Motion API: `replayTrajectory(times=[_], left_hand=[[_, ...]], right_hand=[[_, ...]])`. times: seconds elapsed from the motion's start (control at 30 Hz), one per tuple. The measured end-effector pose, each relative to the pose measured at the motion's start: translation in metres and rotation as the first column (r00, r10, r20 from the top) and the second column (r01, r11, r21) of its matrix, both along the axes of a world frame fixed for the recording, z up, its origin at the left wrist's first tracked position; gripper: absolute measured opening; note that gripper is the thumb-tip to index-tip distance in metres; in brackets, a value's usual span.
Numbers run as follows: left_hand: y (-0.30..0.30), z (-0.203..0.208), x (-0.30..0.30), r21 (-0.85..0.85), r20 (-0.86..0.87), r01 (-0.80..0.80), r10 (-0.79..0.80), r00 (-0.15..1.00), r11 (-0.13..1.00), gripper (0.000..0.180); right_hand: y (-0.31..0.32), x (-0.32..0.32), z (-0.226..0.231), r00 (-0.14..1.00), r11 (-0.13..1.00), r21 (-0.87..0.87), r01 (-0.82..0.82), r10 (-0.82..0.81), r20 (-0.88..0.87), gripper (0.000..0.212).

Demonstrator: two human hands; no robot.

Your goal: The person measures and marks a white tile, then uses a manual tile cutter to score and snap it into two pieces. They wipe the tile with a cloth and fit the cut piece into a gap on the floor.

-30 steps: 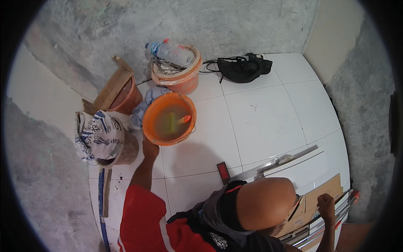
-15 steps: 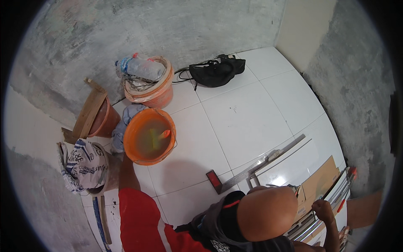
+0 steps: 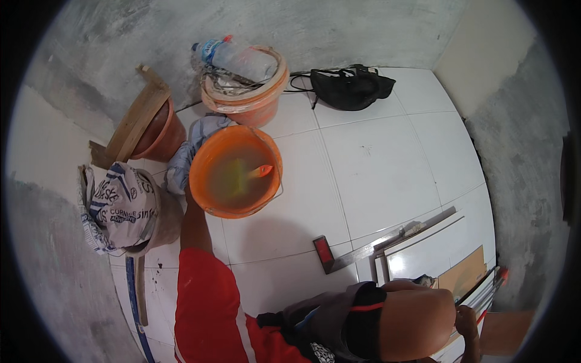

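"How far are we?"
"Our left hand (image 3: 190,196) is at the orange bucket (image 3: 206,158), left; we can't tell its grip or any lift."
"Our right hand (image 3: 466,322)?"
"Curled, near right; contents unclear. An orange-ended tool (image 3: 261,172) sits in the bucket's water (image 3: 219,186)."

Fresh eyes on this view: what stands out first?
Likely the orange bucket left of centre, holding murky water; the left forearm, below a red sleeve, reaches its near left side. Next, the black bag on white tiles by the far wall, and the clear bottle atop a pinkish bucket to its left.
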State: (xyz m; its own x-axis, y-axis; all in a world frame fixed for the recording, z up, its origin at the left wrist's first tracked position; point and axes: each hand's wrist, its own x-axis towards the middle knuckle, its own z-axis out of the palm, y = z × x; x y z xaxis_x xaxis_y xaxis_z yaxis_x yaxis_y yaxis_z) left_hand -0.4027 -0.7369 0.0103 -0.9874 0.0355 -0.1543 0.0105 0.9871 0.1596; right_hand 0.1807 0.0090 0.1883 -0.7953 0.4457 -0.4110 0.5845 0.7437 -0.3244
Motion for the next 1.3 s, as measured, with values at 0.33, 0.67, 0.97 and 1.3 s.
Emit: replayTrajectory(times=[0.33,0.67,0.97,1.3], left_hand=[[0.0,0.004,0.039,-0.085,0.154,-0.013,0.026,0.988,0.996,0.052],[0.052,-0.022,0.115,-0.128,0.358,0.008,0.039,0.933,0.992,0.053],[0.068,0.023,0.18,-0.01,0.624,-0.03,0.029,0.781,1.0,0.05],[0.092,0.064,0.267,0.008,0.31,0.666,-0.635,0.708,0.746,0.073]], right_hand=[[-0.011,-0.013,0.006,0.958,0.953,-0.131,0.274,-0.257,0.131,0.024],[-0.067,-0.031,0.055,0.994,0.989,-0.1,0.11,-0.109,0.016,0.033],[-0.09,-0.025,0.069,0.99,0.98,-0.148,0.137,-0.132,0.042,0.033],[-0.084,-0.016,0.068,0.999,0.999,-0.052,-0.018,0.02,0.043,0.035]])
